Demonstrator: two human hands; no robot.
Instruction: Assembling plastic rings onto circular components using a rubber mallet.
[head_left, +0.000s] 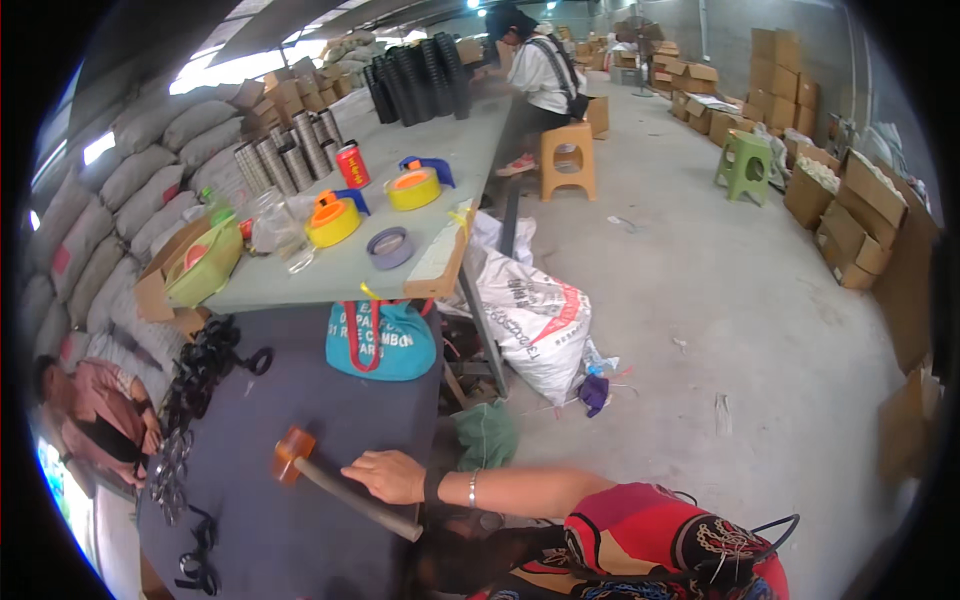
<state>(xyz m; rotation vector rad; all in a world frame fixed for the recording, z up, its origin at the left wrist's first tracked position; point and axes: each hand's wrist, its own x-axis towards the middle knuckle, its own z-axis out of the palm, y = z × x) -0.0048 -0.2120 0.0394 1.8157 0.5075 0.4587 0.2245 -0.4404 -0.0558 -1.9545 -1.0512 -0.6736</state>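
Amber-headed mallet with pale stick handle [332,484], beside the bare right hand [388,477], probably for ready reach; grip closure cannot be told.

Grip [387,477] near orange-headed mallet [335,484] on dark tabletop [300,400]; teal bag [398,345] beyond.

Right hand [392,476] extends leftward, fingers [362,473] apparently loosely bent.

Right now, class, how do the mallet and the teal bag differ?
Colour: the mallet has an orange head and brownish handle; the teal bag has red handles.
Shape: the mallet is long and slim; the teal bag is broad and rounded.
Shared: both appear to rest on the dark table.
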